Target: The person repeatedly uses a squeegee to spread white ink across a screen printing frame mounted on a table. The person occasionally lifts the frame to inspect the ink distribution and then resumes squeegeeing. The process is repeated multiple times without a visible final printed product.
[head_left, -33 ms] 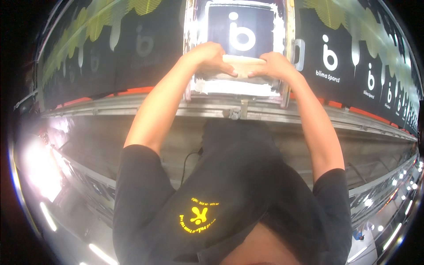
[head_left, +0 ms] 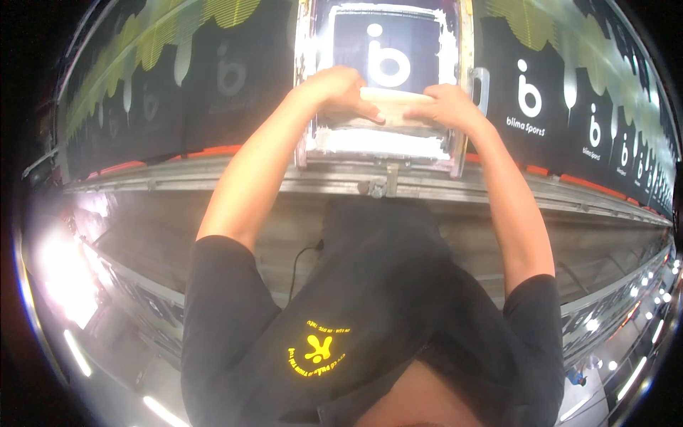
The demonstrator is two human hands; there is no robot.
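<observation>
A screen-printing frame (head_left: 461, 146) lies in front of me. A white, rounded emblem shows on the dark middle of its mesh (head_left: 348, 43). Across the near part of the mesh rests a squeegee with a pale, wood-coloured handle (head_left: 398, 99). My left hand (head_left: 343, 91) is closed round its left end, and my right hand (head_left: 453, 107) grips the right end. Both thumbs lie on the near side of the handle; the other fingers are mostly hidden behind it. White ink (head_left: 380, 142) forms a broad band between the squeegee and the frame's near edge.
Dark printed panels (head_left: 526, 99) with white emblems and yellow-green shapes line the table on both sides. A metal rail (head_left: 235, 174) with a small clamp (head_left: 380, 186) runs along the near edge. A grey handle (head_left: 481, 91) sticks out at the frame's right.
Both hands keep hold of the squeegee, in nearly the same place. The frame and rail sit slightly lower in the picture.
</observation>
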